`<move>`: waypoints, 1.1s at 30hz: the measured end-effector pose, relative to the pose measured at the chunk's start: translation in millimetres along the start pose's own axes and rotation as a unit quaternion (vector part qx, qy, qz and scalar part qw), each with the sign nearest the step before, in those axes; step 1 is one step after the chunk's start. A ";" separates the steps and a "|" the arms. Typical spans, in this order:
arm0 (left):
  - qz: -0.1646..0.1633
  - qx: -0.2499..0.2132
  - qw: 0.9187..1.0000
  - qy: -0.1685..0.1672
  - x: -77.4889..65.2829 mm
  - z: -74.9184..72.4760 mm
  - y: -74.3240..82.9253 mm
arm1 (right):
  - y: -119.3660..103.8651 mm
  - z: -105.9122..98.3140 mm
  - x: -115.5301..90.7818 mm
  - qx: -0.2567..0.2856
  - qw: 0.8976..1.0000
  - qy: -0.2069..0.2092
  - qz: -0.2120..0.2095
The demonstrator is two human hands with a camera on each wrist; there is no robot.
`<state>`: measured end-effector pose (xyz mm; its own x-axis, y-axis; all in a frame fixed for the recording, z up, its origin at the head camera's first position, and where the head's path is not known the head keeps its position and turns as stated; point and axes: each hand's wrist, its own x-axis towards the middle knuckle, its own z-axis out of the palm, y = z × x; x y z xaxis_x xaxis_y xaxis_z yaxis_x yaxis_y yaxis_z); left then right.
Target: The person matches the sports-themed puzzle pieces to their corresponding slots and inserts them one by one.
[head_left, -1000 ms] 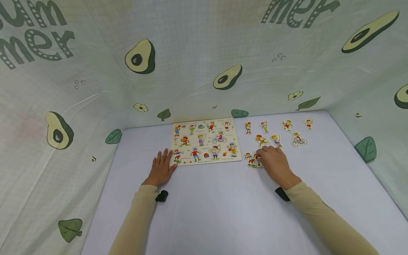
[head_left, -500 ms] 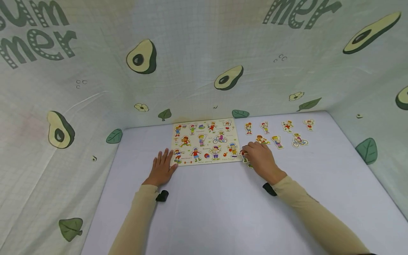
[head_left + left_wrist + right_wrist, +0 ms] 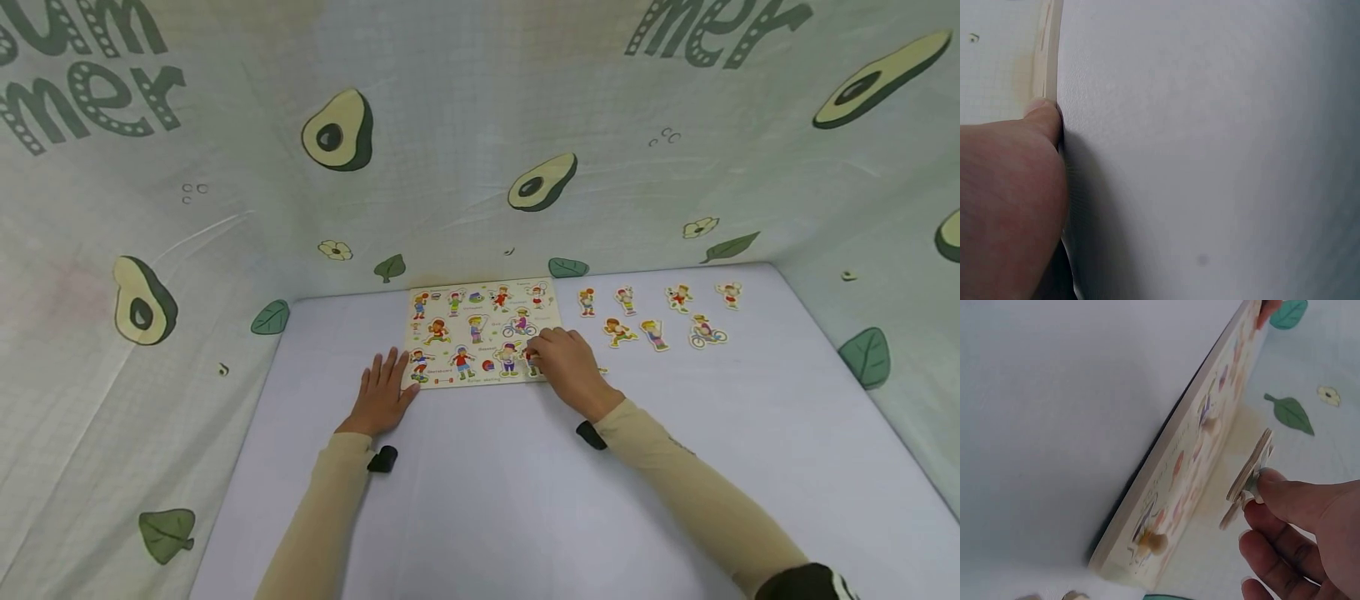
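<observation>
The wooden puzzle board (image 3: 483, 333), printed with children playing sports, lies near the back of the table. My left hand (image 3: 377, 398) rests spread at its left front corner; in the left wrist view the thumb (image 3: 1044, 119) touches the board's edge. Above the board's right front part, my right hand (image 3: 576, 375) pinches a wooden puzzle piece (image 3: 1250, 469) between thumb and fingers. The piece is held tilted, clear of the board, and seen mostly edge-on, its picture largely hidden. Two round knobs stand up from the board, the nearer knob (image 3: 1154, 544) close to its end.
Right of the board lie several loose figure pieces, among them a cyclist (image 3: 705, 332), a runner (image 3: 618, 332) and a figure with a stick (image 3: 654, 335). Another piece (image 3: 602, 370) is mostly hidden behind my right hand. A patterned cloth (image 3: 450, 167) hangs behind the table.
My right hand has picked up a puzzle piece from the loose ones and carried it left over the board's right side. My left hand has stayed in place.
</observation>
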<state>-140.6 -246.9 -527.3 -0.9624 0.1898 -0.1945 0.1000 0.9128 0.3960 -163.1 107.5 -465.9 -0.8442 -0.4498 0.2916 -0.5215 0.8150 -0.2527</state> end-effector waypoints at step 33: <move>-0.003 0.004 1.000 -0.002 2.1 0.5 0.2 | -63.2 64.7 61.6 0.019 0.998 -0.059 -0.023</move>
<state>-142.6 -246.1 -528.1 -0.9618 0.1863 -0.2004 0.0966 0.9164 0.3884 -190.1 4.6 -491.7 -0.8267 -0.5280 0.1944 -0.5626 0.7791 -0.2766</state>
